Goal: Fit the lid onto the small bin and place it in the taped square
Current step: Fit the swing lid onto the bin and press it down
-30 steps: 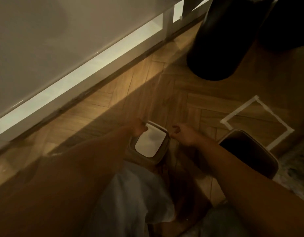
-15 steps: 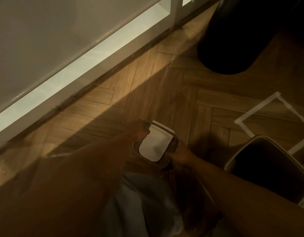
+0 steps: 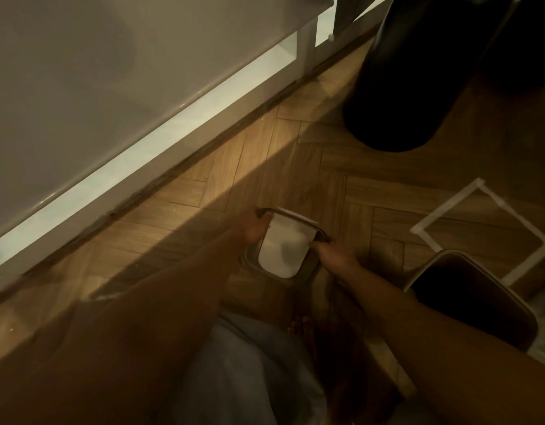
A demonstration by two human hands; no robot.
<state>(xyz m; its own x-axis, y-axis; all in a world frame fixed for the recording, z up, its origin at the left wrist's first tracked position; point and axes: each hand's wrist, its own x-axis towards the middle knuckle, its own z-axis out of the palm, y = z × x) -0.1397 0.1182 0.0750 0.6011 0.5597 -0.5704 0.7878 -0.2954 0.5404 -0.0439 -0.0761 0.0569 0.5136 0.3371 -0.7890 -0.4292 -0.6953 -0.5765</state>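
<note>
On the herringbone wood floor (image 3: 295, 167), in dim light, both hands close on the lid (image 3: 283, 251) from opposite sides: the left hand (image 3: 255, 230) grips its left edge, the right hand (image 3: 334, 256) holds its right edge with a fingertip on the white panel. The lid is a dark frame around a pale swing flap, and it sits low, near the middle of the view; whether it rests on the floor or is lifted just off it cannot be told.

The small bin (image 3: 467, 299), open and dark inside, stands to the right of the lid, partly behind the right forearm, its pale rim tilted toward the camera. Its far edge overlaps the near corner of the taped square (image 3: 424, 225), which lies further right and farther away; most of the square's inside is bare floor.

Far left runs a white cabinet (image 3: 81, 87) with a lit strip along its base, edged by a dark skirting line. A large dark rounded object (image 3: 403, 87) stands at the far right. Between the cabinet, that object and the square the floor is open
</note>
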